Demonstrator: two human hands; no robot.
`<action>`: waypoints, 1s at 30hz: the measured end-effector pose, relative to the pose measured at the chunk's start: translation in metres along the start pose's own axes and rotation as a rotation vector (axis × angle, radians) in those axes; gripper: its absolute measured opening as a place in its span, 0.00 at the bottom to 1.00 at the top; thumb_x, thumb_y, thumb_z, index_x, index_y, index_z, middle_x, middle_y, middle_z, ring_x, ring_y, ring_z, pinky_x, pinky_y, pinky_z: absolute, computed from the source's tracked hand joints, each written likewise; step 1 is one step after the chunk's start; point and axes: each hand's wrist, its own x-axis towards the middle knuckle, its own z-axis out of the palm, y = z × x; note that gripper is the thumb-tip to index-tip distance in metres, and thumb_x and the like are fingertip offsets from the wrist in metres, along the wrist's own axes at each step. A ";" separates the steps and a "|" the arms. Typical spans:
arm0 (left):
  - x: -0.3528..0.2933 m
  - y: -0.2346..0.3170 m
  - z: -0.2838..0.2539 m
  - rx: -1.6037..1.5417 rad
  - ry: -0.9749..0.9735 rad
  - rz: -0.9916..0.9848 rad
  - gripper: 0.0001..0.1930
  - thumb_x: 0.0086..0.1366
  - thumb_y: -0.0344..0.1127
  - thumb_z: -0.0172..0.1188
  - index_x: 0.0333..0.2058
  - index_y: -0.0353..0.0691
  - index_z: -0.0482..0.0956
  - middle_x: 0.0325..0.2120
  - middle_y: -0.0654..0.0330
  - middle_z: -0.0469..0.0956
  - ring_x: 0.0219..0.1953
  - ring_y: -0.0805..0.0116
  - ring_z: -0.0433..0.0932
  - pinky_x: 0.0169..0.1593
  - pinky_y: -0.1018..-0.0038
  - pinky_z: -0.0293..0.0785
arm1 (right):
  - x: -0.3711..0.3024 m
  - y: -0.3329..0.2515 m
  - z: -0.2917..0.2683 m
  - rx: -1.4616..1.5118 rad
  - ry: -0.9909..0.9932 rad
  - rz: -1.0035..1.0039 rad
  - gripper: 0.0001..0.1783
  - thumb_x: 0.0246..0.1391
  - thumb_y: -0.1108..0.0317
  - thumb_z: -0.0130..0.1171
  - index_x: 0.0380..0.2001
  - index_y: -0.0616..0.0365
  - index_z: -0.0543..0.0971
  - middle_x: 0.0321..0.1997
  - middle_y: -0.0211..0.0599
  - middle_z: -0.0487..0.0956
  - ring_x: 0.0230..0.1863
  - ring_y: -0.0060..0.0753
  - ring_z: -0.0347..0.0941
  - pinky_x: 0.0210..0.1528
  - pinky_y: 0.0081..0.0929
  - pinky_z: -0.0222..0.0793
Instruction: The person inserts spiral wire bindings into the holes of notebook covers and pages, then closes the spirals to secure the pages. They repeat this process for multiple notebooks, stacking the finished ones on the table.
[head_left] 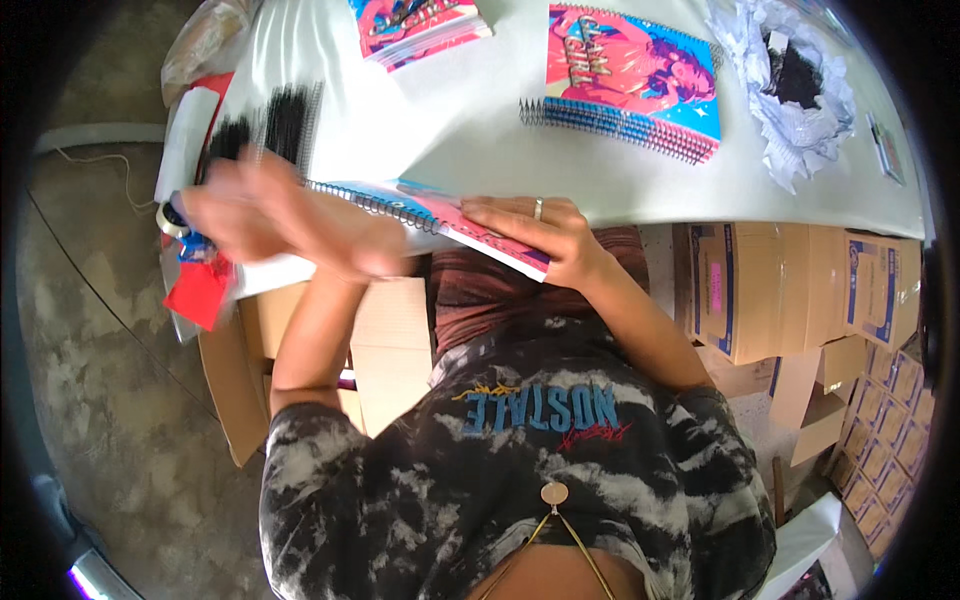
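A spiral notebook (490,240) with a pink and blue cover stands tilted at the table's near edge, its dark coil (385,208) along the side toward my left hand. My right hand (555,235), with a ring on one finger, grips the notebook's right part, fingers lying over the cover. Blurred by motion, my left hand (290,220) is raised by the coil end of the notebook. Its fingers are smeared, and I cannot make out anything in them. Behind that hand lie black wire coils (290,125) on the white tabletop.
Finished-looking spiral notebooks (635,80) are stacked at the back, with another pile (420,30) left of them. Crumpled paper (800,130) holding black pieces lies at the right. A tape roll (172,220) and red piece (200,292) sit at the left edge. Cardboard boxes (770,290) stand below.
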 end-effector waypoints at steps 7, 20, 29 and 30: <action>-0.016 0.009 0.013 -0.058 -0.028 0.075 0.53 0.49 0.74 0.45 0.58 0.31 0.50 0.56 0.31 0.48 0.59 0.38 0.51 0.59 0.39 0.41 | 0.011 0.003 -0.001 0.009 0.071 0.014 0.24 0.39 0.76 0.62 0.45 0.59 0.76 0.43 0.42 0.78 0.40 0.39 0.78 0.39 0.32 0.74; 0.021 -0.008 0.002 -0.622 -0.427 -0.774 0.51 0.43 0.72 0.54 0.54 0.32 0.61 0.48 0.39 0.62 0.52 0.39 0.59 0.59 0.55 0.51 | 0.016 0.000 0.012 -0.027 0.043 0.018 0.25 0.40 0.74 0.60 0.48 0.52 0.74 0.40 0.39 0.79 0.38 0.38 0.78 0.38 0.31 0.74; 0.056 0.058 -0.001 -0.368 -0.203 -0.502 0.48 0.60 0.58 0.49 0.61 0.24 0.37 0.60 0.27 0.33 0.62 0.28 0.33 0.60 0.41 0.34 | 0.036 -0.011 0.011 0.528 -0.067 0.179 0.48 0.42 0.59 0.60 0.63 0.59 0.47 0.67 0.53 0.46 0.68 0.53 0.40 0.65 0.44 0.42; 0.071 0.060 -0.019 -0.486 -0.297 -0.525 0.43 0.62 0.52 0.48 0.61 0.24 0.37 0.60 0.28 0.33 0.63 0.29 0.34 0.61 0.46 0.37 | 0.043 -0.017 0.010 0.402 0.007 0.059 0.49 0.42 0.57 0.60 0.63 0.58 0.47 0.67 0.54 0.45 0.68 0.56 0.37 0.65 0.50 0.38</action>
